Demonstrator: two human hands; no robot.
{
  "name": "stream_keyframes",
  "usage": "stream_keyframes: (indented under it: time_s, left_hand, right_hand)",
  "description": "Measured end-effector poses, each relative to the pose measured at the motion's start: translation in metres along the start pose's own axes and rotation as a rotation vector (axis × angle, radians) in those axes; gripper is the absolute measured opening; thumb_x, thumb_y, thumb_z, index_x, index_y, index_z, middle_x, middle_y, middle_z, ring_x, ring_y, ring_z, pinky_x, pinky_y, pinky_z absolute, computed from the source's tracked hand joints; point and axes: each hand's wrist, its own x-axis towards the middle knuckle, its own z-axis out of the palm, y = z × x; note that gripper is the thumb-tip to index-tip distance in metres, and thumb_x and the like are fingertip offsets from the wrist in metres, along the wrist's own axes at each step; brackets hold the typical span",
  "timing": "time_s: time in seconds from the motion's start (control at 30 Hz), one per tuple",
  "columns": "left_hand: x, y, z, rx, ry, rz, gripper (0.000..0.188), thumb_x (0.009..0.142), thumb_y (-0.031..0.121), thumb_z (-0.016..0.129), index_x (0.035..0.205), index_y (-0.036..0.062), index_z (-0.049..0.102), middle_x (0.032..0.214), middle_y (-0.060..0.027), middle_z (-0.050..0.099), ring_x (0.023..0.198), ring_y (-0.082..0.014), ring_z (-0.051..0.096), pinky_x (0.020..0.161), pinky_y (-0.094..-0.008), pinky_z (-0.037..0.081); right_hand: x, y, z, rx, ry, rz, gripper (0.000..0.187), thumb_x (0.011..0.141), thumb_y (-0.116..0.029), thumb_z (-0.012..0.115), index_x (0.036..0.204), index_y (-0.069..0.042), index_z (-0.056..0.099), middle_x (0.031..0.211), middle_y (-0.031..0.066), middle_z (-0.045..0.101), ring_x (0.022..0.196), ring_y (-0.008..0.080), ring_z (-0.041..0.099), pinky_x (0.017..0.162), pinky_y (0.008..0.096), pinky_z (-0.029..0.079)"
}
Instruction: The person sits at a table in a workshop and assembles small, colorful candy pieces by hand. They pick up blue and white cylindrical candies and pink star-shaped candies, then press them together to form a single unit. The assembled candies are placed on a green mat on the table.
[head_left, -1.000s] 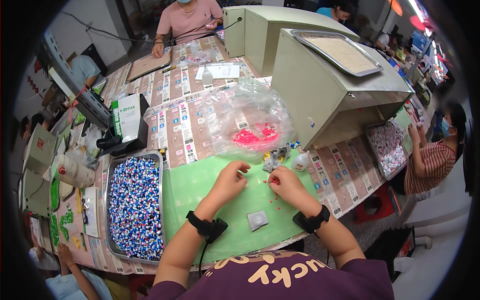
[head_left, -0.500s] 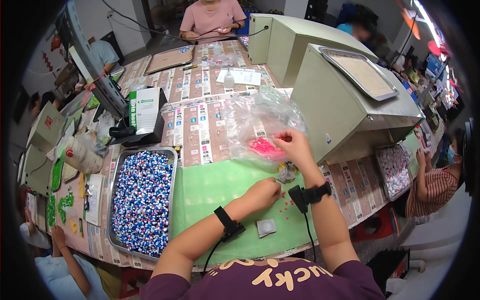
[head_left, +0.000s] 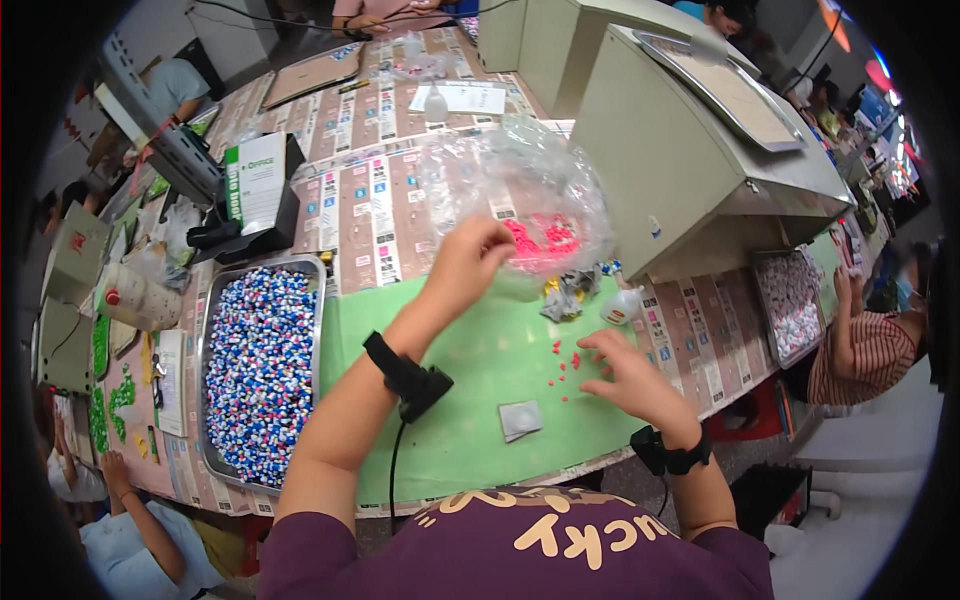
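Observation:
My left hand (head_left: 468,265) is at the near left edge of a clear plastic bag (head_left: 455,160), its fingers curled together; what they hold, if anything, is hidden. Small bright pink pieces (head_left: 555,232) lie in a heap at the bag. Fingers apart, my right hand (head_left: 640,380) hovers over the right side of the green mat (head_left: 450,390), beside several scattered red-pink pieces (head_left: 562,379). Just beyond it are a small white squeeze bottle (head_left: 623,306) and a crumpled grey and yellow bundle (head_left: 570,295). A small grey square block (head_left: 519,420) lies nearer me.
On the left stands a metal tray (head_left: 318,350) full of blue and white beads. Behind it is a black box (head_left: 270,235) with a notebook. A large beige cabinet (head_left: 640,150) rises at the back right. A white bottle (head_left: 435,105) stands farther back; other people sit around.
My left hand has moved from the mat up to the bag. My right hand has drawn back from the pink heap to the scattered pieces and opened. The whole view has shifted slightly.

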Motion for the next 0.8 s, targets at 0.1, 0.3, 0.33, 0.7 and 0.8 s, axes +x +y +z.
stream_keyframes:
  time_s: [0.1, 0.3, 0.33, 0.7, 0.8]
  left_hand:
    - [0.013, -0.001, 0.006, -0.026, 0.075, 0.032, 0.027, 0.088, 0.003, 0.066, 0.115, 0.0042, 0.061, 0.116, -0.0097, 0.056, 0.096, -0.0207, 0.065, 0.078, -0.0305, 0.055]
    - [-0.016, 0.031, -0.005, 0.034, -0.004, 0.022, 0.033, 0.087, 0.002, 0.065, 0.119, 0.0053, 0.059, 0.122, -0.0104, 0.054, 0.099, -0.0226, 0.064, 0.079, -0.0330, 0.056]
    - [-0.025, 0.034, -0.012, 0.051, 0.020, -0.006, 0.031, 0.088, 0.003, 0.065, 0.118, 0.0055, 0.060, 0.121, -0.0099, 0.055, 0.099, -0.0220, 0.064, 0.079, -0.0330, 0.056]
    - [-0.122, 0.041, -0.022, 0.023, -0.097, -0.299, 0.024, 0.088, 0.006, 0.066, 0.112, 0.0047, 0.063, 0.113, -0.0065, 0.061, 0.096, -0.0168, 0.065, 0.077, -0.0285, 0.053]
    - [-0.134, 0.046, -0.026, 0.018, -0.062, -0.318, 0.022, 0.087, 0.004, 0.066, 0.110, 0.0030, 0.064, 0.110, -0.0078, 0.063, 0.094, -0.0180, 0.066, 0.078, -0.0296, 0.054]
  right_hand:
    - [0.001, 0.001, 0.010, -0.048, -0.001, -0.048, 0.068, 0.069, -0.013, 0.081, 0.129, -0.004, 0.049, 0.128, 0.0148, 0.047, 0.118, 0.0325, 0.050, 0.098, 0.0386, 0.043]
    - [0.020, -0.005, 0.024, -0.136, -0.042, -0.125, 0.065, 0.064, -0.013, 0.085, 0.119, -0.003, 0.052, 0.121, 0.0140, 0.047, 0.116, 0.0339, 0.047, 0.096, 0.0389, 0.043]
    - [0.024, -0.003, 0.026, -0.125, -0.071, -0.120, 0.060, 0.064, -0.012, 0.085, 0.113, -0.003, 0.052, 0.117, 0.0128, 0.048, 0.110, 0.0326, 0.049, 0.092, 0.0382, 0.044]
    - [0.034, 0.018, 0.038, -0.009, -0.004, -0.136, 0.010, 0.075, -0.001, 0.068, 0.081, 0.000, 0.060, 0.082, 0.0134, 0.059, 0.077, 0.0313, 0.060, 0.070, 0.0387, 0.050]
    - [0.035, 0.015, 0.034, 0.014, -0.001, -0.096, 0.008, 0.076, -0.002, 0.066, 0.082, 0.001, 0.062, 0.081, 0.0134, 0.063, 0.075, 0.0279, 0.062, 0.070, 0.0361, 0.051]
